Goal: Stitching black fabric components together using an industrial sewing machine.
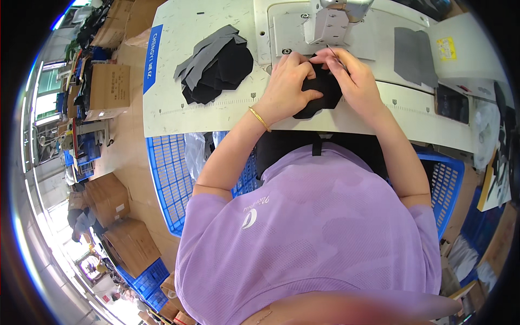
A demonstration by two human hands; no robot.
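At a white sewing machine (330, 24), the left hand (287, 86) presses flat on a black fabric piece (320, 93) just below the needle, steadying it, while the right hand (355, 76) pinches a thin pointed tool (335, 57) over it. Cut pieces (215, 64) lie stacked left of the machine.
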